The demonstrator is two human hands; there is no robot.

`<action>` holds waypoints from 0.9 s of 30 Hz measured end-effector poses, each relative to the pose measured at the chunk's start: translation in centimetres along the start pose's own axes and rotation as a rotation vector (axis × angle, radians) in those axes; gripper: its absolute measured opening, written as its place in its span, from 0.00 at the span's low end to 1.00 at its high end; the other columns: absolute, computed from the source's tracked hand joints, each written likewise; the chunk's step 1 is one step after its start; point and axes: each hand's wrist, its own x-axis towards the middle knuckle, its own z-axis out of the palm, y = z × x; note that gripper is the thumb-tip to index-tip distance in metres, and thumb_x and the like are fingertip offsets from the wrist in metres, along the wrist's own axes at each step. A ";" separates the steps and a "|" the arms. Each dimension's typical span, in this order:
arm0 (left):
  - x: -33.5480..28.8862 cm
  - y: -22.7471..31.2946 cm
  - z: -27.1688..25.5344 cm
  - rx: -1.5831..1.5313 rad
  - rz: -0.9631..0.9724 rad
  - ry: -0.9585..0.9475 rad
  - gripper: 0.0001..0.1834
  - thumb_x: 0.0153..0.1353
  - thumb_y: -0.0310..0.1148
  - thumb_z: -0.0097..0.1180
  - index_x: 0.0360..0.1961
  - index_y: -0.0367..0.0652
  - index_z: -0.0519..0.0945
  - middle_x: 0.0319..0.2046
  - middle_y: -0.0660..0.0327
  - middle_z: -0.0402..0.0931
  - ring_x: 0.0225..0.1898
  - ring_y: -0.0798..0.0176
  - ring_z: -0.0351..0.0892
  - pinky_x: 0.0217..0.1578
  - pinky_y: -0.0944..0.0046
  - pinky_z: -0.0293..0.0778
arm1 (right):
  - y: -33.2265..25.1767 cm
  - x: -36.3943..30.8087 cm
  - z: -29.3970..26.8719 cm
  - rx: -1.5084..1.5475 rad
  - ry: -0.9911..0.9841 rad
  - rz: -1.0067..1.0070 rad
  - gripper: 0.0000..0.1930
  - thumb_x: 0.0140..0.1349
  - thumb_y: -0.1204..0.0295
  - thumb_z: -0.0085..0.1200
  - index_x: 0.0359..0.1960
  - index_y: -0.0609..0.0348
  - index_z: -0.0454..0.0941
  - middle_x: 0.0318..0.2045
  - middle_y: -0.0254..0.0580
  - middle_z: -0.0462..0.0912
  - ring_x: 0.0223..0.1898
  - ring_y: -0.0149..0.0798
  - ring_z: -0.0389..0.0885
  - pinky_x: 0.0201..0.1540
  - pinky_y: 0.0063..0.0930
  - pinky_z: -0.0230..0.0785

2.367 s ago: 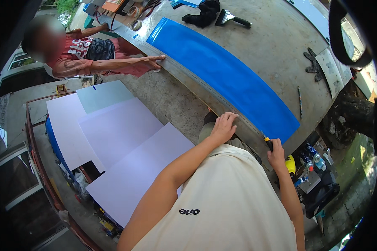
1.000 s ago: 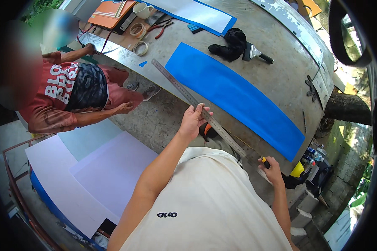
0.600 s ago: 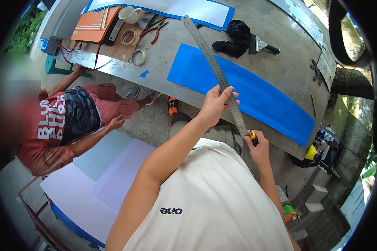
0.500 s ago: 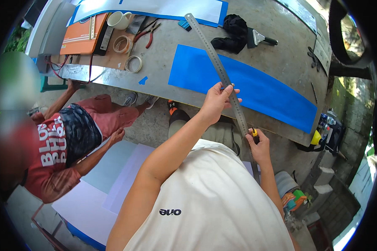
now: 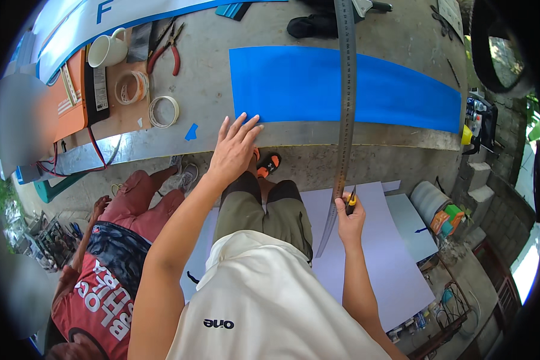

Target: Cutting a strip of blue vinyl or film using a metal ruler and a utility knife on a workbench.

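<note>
A long blue sheet (image 5: 288,84) with a curved far edge lies along the near side of the grey table. My left hand (image 5: 235,149) is spread with its fingertips at the sheet's near left corner, holding nothing. In my right hand (image 5: 350,225), beyond the table's near edge, are a long steel ruler (image 5: 347,78) and a yellow-and-black utility knife (image 5: 351,203). The ruler runs away from me across the blue sheet, its lower end hanging past my hand. Whether it touches the sheet I cannot tell.
On the table's left are a white mug (image 5: 107,51), red-handled pliers (image 5: 174,51), tape rolls (image 5: 164,112) and an orange box (image 5: 72,114). A black cloth (image 5: 312,27) lies behind the blue sheet. A person in a red shirt (image 5: 102,294) sits at my left.
My left hand has let go of the ruler and moved left to the blue sheet's corner. The ruler, still in my right hand, has swung more upright. The view has shifted.
</note>
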 end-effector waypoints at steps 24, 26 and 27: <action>0.1 -4.0 -0.7 -0.295 -0.187 0.408 0.13 0.66 0.17 0.55 0.51 0.34 0.76 0.47 0.50 0.81 0.50 0.46 0.81 0.53 0.53 0.76 | 3.6 -2.3 13.6 0.121 -0.149 0.038 0.12 0.69 0.68 0.64 0.46 0.64 0.82 0.36 0.51 0.87 0.38 0.49 0.87 0.44 0.33 0.76; -0.1 -4.3 -0.8 -0.278 -0.186 0.394 0.13 0.66 0.17 0.55 0.51 0.34 0.76 0.47 0.50 0.81 0.50 0.46 0.81 0.53 0.53 0.76 | 3.3 -2.3 14.2 0.133 -0.151 0.034 0.11 0.68 0.69 0.64 0.46 0.64 0.82 0.35 0.50 0.87 0.38 0.49 0.87 0.44 0.33 0.76; -0.1 -4.4 -0.8 -0.280 -0.188 0.388 0.13 0.66 0.17 0.55 0.51 0.35 0.76 0.47 0.50 0.82 0.50 0.46 0.81 0.53 0.53 0.76 | 3.1 -2.2 14.5 0.142 -0.151 0.039 0.11 0.68 0.69 0.64 0.46 0.64 0.82 0.35 0.50 0.87 0.38 0.50 0.87 0.44 0.33 0.76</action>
